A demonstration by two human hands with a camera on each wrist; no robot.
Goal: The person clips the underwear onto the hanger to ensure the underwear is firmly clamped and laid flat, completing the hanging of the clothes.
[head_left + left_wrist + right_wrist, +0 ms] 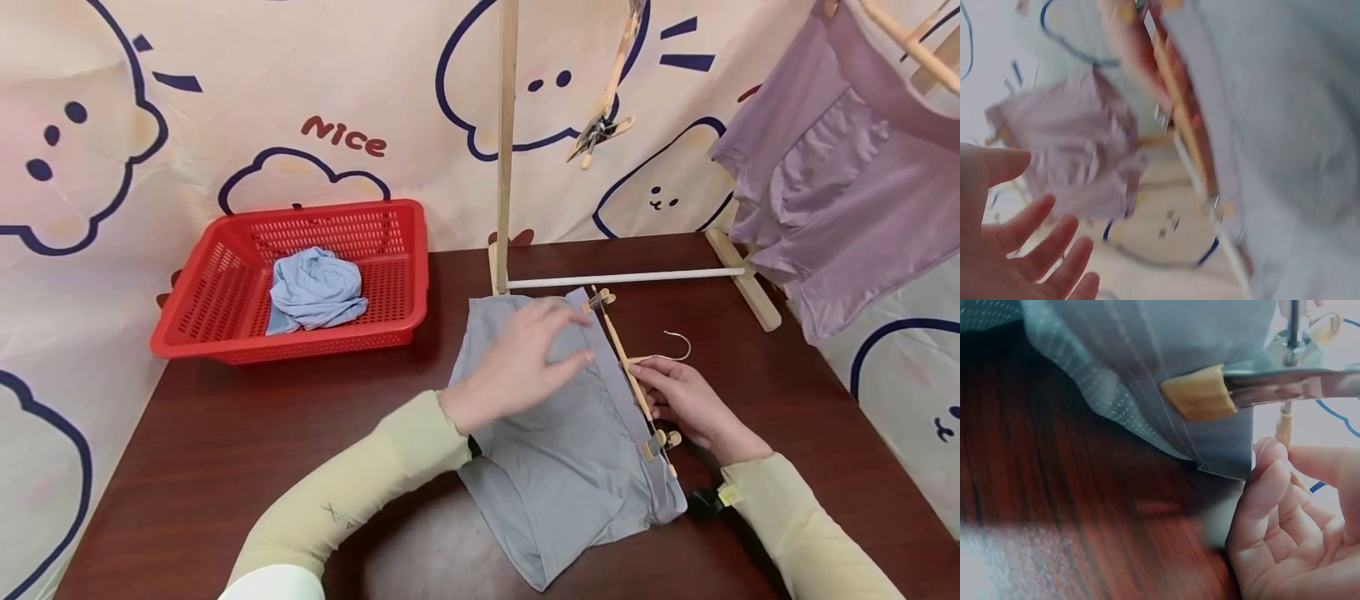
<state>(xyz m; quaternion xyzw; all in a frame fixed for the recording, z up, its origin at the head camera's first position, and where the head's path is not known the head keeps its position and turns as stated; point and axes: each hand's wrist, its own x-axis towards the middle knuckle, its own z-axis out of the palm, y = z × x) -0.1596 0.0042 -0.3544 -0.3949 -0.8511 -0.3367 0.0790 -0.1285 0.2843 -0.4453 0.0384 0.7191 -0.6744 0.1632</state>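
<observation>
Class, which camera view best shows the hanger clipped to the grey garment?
The head view: it fits the hanger with hook and both clips. The left wrist view shows its bar blurred; the right wrist view, mainly one clip, close up.

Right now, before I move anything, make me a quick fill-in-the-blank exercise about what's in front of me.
1. The colour of the basket is ____.
2. The crumpled cloth inside it is light ____.
3. The right hand holds a hooked ____.
4. The number of clips fastened on the grey garment is ____.

Missing words: red; blue; hanger; two.
</observation>
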